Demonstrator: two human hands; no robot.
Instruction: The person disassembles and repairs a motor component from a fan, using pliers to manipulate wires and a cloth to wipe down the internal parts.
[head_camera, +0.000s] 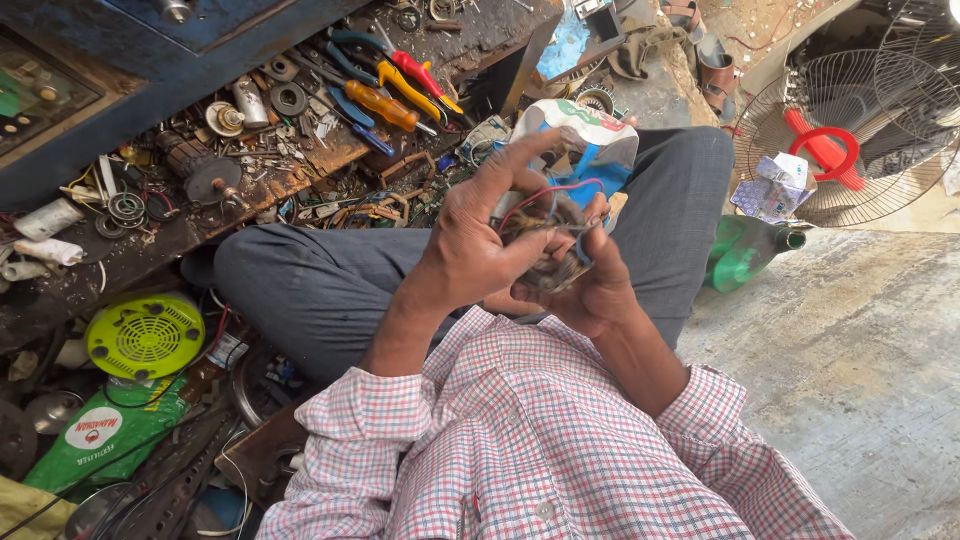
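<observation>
At the centre of the frame the left hand (480, 235) and the right hand (590, 285) both clasp a small dark wound motor part (552, 250), cupped from either side and raised over the lap, probably to bring it close to the eyes. Its red and blue wires (555, 190) loop free over the fingertips. Pliers and screwdrivers (395, 90) lie on the cluttered bench (150, 250) at upper left, apparently kept within reach, and a fan guard (850, 120) rests on the floor at upper right.

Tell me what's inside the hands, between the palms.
A small dark wound part with red and blue wires looping out sits between the left hand and right hand. Its underside and ends are covered by the fingers.
</observation>
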